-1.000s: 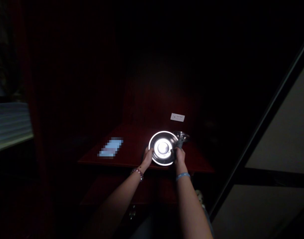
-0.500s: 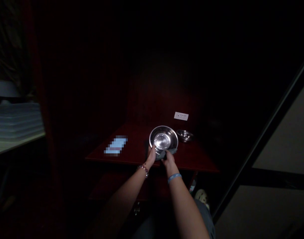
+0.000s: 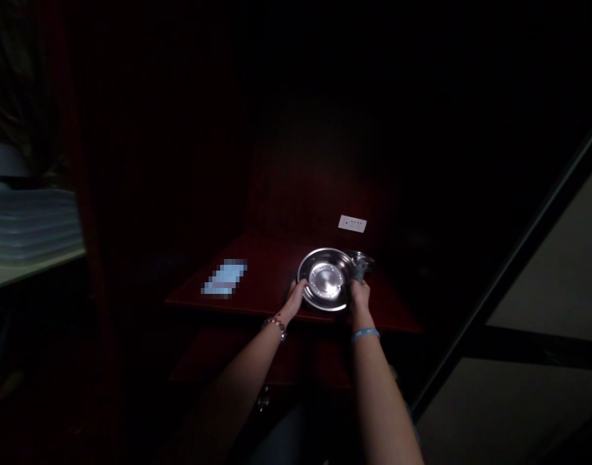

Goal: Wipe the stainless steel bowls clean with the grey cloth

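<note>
A shiny metal bowl (image 3: 327,280) is held over the front of the dark red shelf (image 3: 271,265), its inside facing me. My left hand (image 3: 296,298) grips its left rim, thumb on the inner side. At the right rim, my right hand (image 3: 359,294) is closed on a grey cloth (image 3: 360,270) pressed against the bowl. Behind the cloth, a second metal bowl (image 3: 367,259) is partly hidden on the shelf.
On the shelf's left lies a blurred-out bright rectangle (image 3: 225,278). A white socket plate (image 3: 352,223) is on the back wall. Stacked clear trays (image 3: 31,223) stand at far left. A lower shelf (image 3: 218,361) lies beneath, and a slanted dark edge (image 3: 513,252) runs along the right.
My right hand has moved the cloth from the bowl's near rim round to its right rim. The held bowl has shifted slightly right and now partly covers the second bowl.
</note>
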A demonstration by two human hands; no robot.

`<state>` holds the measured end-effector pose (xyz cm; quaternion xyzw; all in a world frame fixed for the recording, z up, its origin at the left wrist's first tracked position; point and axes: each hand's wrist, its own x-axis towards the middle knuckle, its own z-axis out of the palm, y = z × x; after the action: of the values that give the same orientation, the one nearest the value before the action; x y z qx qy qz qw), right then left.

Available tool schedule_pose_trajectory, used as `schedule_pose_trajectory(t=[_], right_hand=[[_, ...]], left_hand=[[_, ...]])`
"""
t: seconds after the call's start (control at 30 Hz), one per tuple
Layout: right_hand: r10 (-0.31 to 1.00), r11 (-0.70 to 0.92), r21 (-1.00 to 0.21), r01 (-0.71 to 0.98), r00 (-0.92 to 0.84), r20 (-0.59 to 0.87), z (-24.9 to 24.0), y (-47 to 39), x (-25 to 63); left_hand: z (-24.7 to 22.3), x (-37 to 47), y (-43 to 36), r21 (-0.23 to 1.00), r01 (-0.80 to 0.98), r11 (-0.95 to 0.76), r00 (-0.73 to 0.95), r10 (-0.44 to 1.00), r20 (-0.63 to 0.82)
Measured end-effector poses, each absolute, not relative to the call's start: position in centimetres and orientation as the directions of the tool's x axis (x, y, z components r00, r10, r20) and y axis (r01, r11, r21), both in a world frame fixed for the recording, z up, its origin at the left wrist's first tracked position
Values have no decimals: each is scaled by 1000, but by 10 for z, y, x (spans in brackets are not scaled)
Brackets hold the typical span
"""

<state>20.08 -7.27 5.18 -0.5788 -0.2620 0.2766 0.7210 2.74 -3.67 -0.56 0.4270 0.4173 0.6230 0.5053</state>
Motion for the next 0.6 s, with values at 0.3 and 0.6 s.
schedule_pose_trajectory(t=[0.3, 0.6], right_hand=[[658, 272, -907, -321, 750, -68, 41, -62, 186], [750, 315, -898, -308, 661, 37, 11, -51, 133]], left_hand=[[1, 31, -46, 857, -377, -350, -9, 927, 375], [0, 33, -42, 880, -324, -348, -74, 936, 343]])
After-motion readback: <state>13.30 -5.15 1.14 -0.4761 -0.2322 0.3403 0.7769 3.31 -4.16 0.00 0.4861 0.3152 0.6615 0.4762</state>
